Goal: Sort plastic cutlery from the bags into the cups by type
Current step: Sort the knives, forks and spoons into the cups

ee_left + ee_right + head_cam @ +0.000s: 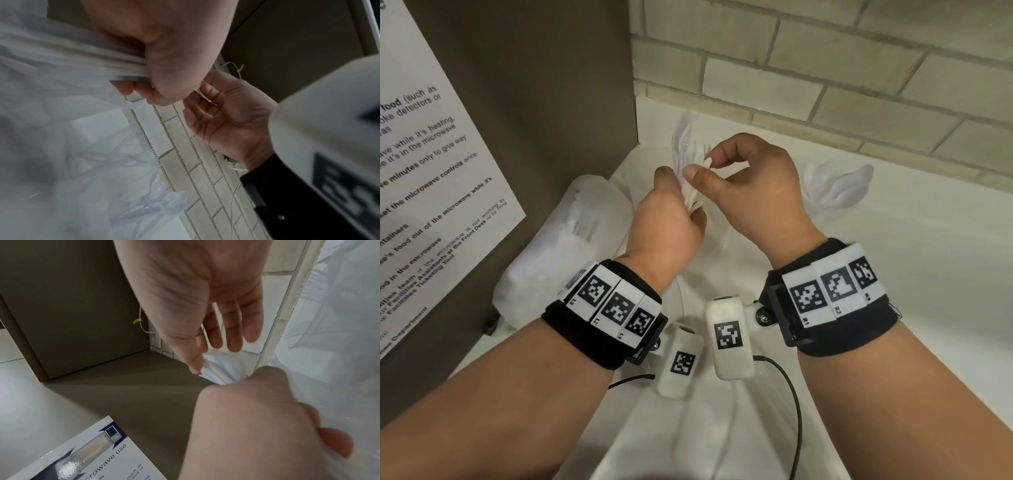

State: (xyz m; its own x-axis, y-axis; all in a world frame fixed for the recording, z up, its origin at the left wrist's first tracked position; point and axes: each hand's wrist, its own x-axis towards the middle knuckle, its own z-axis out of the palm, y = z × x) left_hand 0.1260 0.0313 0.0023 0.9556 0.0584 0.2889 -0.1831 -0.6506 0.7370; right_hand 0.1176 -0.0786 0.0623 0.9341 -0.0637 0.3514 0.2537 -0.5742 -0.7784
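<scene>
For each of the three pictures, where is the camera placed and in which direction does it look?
Head: worn on the head, looks down at the counter; both forearms, left hand, right hand.
Left wrist: looks along the left hand, which grips a cutlery bundle.
Right wrist: looks along the right hand toward the cabinet.
All three views show both hands.

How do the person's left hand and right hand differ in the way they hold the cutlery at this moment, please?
The left hand is fisted around a bundle of white cutlery; the right hand only pinches one piece's tip with thumb and forefinger. The left hand sits lower and nearer the plastic bag; the right hand arches above. Both wear marker-tagged wristbands.
</scene>
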